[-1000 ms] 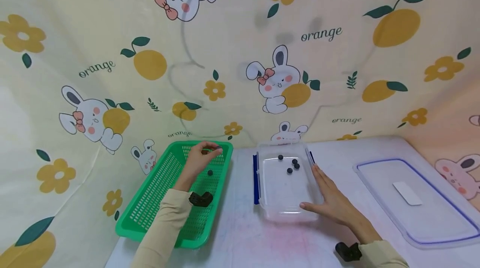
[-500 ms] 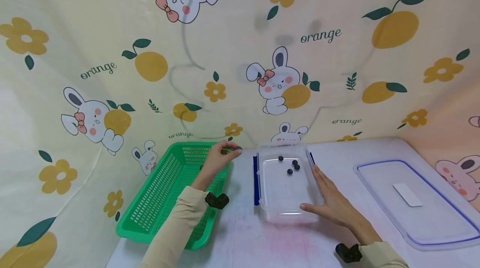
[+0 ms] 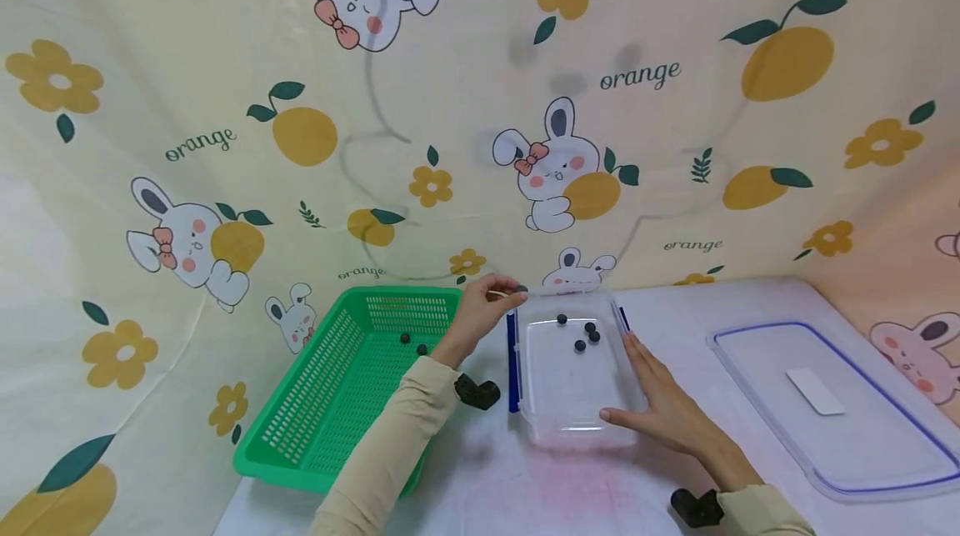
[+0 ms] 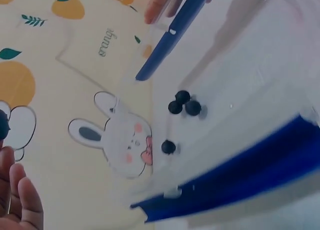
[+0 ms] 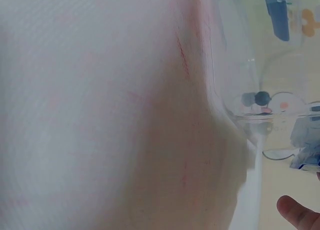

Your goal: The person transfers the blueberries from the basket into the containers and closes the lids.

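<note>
The left hand (image 3: 480, 318) is pinching a dark ball (image 3: 522, 290) by the far left corner of the clear box (image 3: 558, 390). The right hand (image 3: 666, 404), fingers extended, is touching its right side; four balls (image 3: 581, 346) are lying inside.

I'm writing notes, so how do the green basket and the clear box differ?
The green basket is opaque with perforated walls; the clear box is see-through with solid walls. The clear box has blue side flaps, while the green basket shows none. Two dark balls show in the green basket, but four lie in the clear box. Both stand open-topped on the same white surface.
</note>
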The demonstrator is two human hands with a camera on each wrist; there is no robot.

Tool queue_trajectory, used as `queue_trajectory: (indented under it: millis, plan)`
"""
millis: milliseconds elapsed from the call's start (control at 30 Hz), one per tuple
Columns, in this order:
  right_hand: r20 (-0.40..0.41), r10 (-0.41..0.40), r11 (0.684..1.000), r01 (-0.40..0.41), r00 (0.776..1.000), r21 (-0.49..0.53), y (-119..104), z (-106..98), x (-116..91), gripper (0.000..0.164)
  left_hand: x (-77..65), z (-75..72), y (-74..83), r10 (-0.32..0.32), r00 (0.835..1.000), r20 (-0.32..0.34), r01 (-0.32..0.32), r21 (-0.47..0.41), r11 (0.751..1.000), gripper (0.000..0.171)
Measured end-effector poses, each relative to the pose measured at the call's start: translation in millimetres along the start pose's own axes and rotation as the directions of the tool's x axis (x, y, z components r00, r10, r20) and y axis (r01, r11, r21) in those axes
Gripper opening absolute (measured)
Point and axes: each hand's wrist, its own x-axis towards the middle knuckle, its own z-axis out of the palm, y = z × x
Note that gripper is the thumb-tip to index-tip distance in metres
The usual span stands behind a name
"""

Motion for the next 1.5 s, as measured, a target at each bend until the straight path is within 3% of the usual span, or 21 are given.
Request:
queue_trajectory:
  millis: [433,733,1000,1267,1500]
  plan:
    - [0.004,0.021,1.000,-0.021,1.000,0.007,1.8,1.2,0.0,0.113,22.5,51.0,-0.3,-0.024,0.999,-0.022,0.023,-0.067,0.998,0.018]
    - [-0.005,0.011,1.000,-0.011,1.000,0.009,4.5,1.1,-0.2,0.112,32.7,80.9,-1.6,-0.111,0.990,-0.084,0.094,-0.183,0.979,0.015]
    - [-0.014,0.004,1.000,-0.003,1.000,0.022,1.7,-0.4,0.4,0.111,38.3,104.3,-11.2,-0.194,0.968,-0.161,0.150,-0.253,0.956,0.013]
    - [-0.030,-0.018,1.000,0.019,0.999,0.023,2.2,-0.4,-0.7,0.111,43.9,124.1,-25.4,-0.206,0.948,-0.244,0.125,-0.311,0.942,0.014]
    - [-0.034,-0.037,0.999,0.038,0.999,0.032,2.0,0.9,-1.8,0.112,44.3,132.2,-37.9,-0.297,0.906,-0.302,0.215,-0.275,0.937,0.013]
